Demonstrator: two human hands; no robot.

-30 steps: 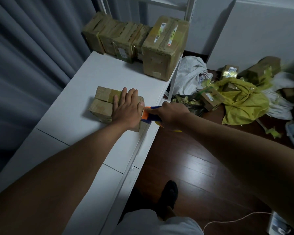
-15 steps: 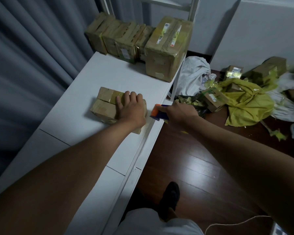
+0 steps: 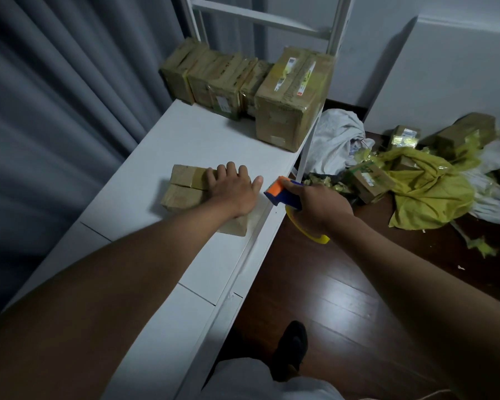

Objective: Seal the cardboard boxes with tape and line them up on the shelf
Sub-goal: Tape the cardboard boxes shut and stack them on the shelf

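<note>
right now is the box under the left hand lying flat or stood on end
Lying flat: the box rests on a broad face on the white shelf, the left hand pressing on top.

White shelf (image 3: pixel 162 157): small box (image 3: pixel 182 187) near front, box row (image 3: pixel 243 82) at back

Left arm stretched forward, left hand (image 3: pixel 233 191) palm down, fingers spread and nearly straight, pressing flat on cardboard box (image 3: pixel 191 189). Right arm reaches in from right, right hand (image 3: pixel 315 204) curled round handle of tape dispenser (image 3: pixel 283 192), orange head poking out just beyond left thumb, not touching it.
</note>
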